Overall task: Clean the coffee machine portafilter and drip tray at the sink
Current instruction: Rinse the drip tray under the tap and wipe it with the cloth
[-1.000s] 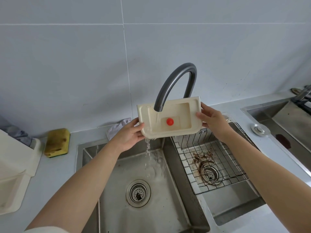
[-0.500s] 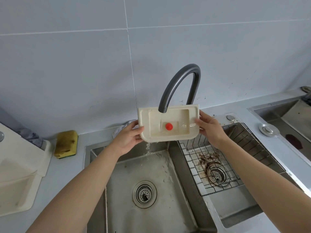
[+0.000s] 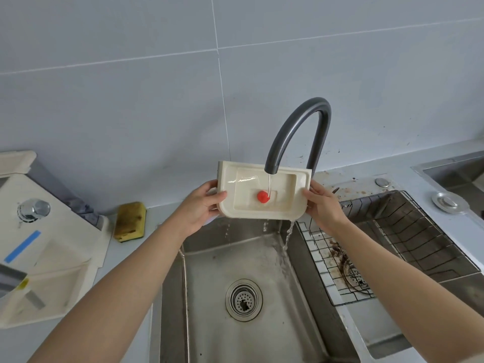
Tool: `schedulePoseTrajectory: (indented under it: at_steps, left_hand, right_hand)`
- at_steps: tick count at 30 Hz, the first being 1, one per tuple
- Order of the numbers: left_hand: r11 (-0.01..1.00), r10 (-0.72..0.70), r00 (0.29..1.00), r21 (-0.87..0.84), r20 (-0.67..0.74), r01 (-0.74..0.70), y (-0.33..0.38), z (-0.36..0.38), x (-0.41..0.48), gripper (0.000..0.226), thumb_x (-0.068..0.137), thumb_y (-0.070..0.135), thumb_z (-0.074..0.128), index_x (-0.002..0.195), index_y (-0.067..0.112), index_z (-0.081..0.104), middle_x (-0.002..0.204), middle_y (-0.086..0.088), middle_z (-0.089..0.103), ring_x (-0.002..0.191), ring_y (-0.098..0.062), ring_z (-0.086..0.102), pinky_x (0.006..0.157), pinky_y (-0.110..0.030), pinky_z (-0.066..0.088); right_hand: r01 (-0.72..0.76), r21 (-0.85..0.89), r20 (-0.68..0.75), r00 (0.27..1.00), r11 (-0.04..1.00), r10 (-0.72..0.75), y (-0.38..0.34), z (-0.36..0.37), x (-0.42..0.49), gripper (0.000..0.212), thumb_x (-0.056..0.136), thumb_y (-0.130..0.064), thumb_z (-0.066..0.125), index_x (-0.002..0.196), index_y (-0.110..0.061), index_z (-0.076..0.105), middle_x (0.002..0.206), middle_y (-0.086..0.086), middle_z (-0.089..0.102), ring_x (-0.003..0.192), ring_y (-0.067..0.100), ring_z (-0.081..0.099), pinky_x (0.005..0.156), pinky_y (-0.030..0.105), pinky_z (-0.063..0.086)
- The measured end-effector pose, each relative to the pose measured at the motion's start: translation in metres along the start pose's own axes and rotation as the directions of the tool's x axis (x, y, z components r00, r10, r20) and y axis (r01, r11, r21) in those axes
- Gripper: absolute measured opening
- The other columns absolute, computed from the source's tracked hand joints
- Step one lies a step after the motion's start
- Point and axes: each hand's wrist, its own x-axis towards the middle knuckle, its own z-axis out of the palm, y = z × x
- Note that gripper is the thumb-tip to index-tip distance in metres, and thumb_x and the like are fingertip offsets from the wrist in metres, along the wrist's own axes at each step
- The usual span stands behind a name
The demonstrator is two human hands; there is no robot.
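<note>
A cream drip tray [image 3: 243,203] with a red float [image 3: 263,197] in its middle is held under the dark grey faucet [image 3: 298,127], above the left sink basin [image 3: 214,336]. My left hand [image 3: 201,205] grips its left edge and my right hand [image 3: 320,203] grips its right edge. A thin stream of water lands by the red float. Water spills off the tray's lower right corner into the basin. No portafilter is in view.
A wire rack [image 3: 392,244] sits in the right basin, with coffee grounds around its drain [image 3: 353,276]. A yellow sponge [image 3: 131,221] lies on the counter at left. The cream coffee machine [image 3: 39,244] stands at far left. A drain plug [image 3: 449,203] rests at right.
The tray has tipped from left-low to right-low, so the runoff now pours off its right corner instead of its left. The view has shifted, bringing the coffee machine further in.
</note>
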Motion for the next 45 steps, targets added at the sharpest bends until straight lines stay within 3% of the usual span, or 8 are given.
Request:
schedulePoseTrajectory:
  at_steps: [4,8,13,17,25,28,38,45]
  left_hand:
    - [0.998,0.01,0.999,0.06,-0.031,-0.008,0.006,-0.006,-0.004,0.032,0.088,0.005,0.053,0.118,0.015,0.047,0.104,-0.006,0.061,0.092,-0.021,0.061,0.079,-0.031,0.05]
    - [0.996,0.009,0.998,0.085,-0.054,-0.004,0.01,-0.011,-0.007,0.031,0.088,0.005,0.055,0.117,0.015,0.048,0.105,-0.005,0.062,0.095,-0.022,0.06,0.08,-0.031,0.05]
    - [0.992,0.002,0.997,0.127,-0.073,0.007,0.013,-0.012,-0.01,0.035,0.088,0.008,0.056,0.121,0.014,0.047,0.108,-0.004,0.061,0.1,-0.023,0.059,0.079,-0.031,0.051]
    - [0.984,-0.009,0.996,0.178,-0.093,0.025,0.013,-0.012,-0.012,0.035,0.088,0.01,0.057,0.122,0.015,0.047,0.109,-0.004,0.061,0.102,-0.023,0.058,0.08,-0.031,0.051]
    - [0.963,-0.076,0.987,0.248,-0.14,0.109,0.009,-0.015,-0.015,0.045,0.085,0.014,0.062,0.127,0.01,0.048,0.113,-0.009,0.063,0.106,-0.028,0.061,0.091,-0.043,0.05]
    - [0.956,-0.081,0.987,0.27,-0.141,0.117,0.008,-0.016,-0.017,0.04,0.085,0.016,0.062,0.123,0.01,0.05,0.106,-0.006,0.065,0.102,-0.026,0.062,0.085,-0.038,0.052]
    - [0.938,-0.205,0.968,0.253,-0.144,0.236,-0.009,-0.019,-0.022,0.028,0.089,0.02,0.057,0.115,0.009,0.053,0.098,-0.006,0.066,0.087,-0.022,0.064,0.071,-0.033,0.052]
    - [0.932,-0.297,0.947,0.18,-0.12,0.315,-0.033,-0.007,-0.019,0.034,0.09,0.018,0.056,0.121,0.006,0.048,0.098,-0.01,0.064,0.087,-0.023,0.063,0.081,-0.039,0.051]
  right_hand:
    - [-0.039,0.043,-0.01,0.999,0.998,0.04,0.008,0.009,0.002,0.042,0.093,0.0,0.039,0.134,-0.011,0.044,0.104,0.006,0.06,0.097,0.025,0.054,0.092,0.042,0.045]
    - [-0.051,0.087,-0.007,0.999,0.995,0.052,0.012,0.017,0.003,0.04,0.094,0.0,0.039,0.13,-0.014,0.047,0.108,0.005,0.059,0.094,0.022,0.055,0.086,0.038,0.047]
    - [-0.065,0.107,0.007,0.998,0.992,0.065,0.018,0.024,-0.002,0.035,0.095,0.0,0.036,0.122,-0.015,0.052,0.098,0.003,0.062,0.087,0.019,0.059,0.067,0.027,0.053]
    - [-0.092,0.105,-0.01,0.996,0.99,0.094,0.028,0.025,-0.005,0.036,0.095,-0.002,0.036,0.127,-0.012,0.051,0.105,0.005,0.061,0.094,0.023,0.057,0.085,0.037,0.047]
    - [-0.16,0.053,0.006,0.987,0.986,0.159,0.044,0.024,-0.017,0.031,0.097,-0.005,0.035,0.123,-0.014,0.051,0.099,0.003,0.063,0.087,0.023,0.059,0.084,0.042,0.048]
    - [-0.19,0.037,-0.002,0.982,0.981,0.191,0.047,0.026,-0.022,0.029,0.097,-0.007,0.035,0.12,-0.014,0.051,0.1,0.004,0.063,0.089,0.024,0.06,0.075,0.037,0.051]
    - [-0.258,-0.183,-0.068,0.966,0.949,0.25,0.051,0.022,-0.033,0.03,0.098,-0.015,0.038,0.123,-0.009,0.052,0.106,0.01,0.061,0.095,0.027,0.059,0.088,0.046,0.05]
    - [-0.231,-0.205,-0.141,0.969,0.951,0.205,0.036,0.008,-0.036,0.028,0.096,-0.014,0.043,0.121,-0.012,0.054,0.094,0.002,0.061,0.083,0.018,0.059,0.062,0.028,0.05]
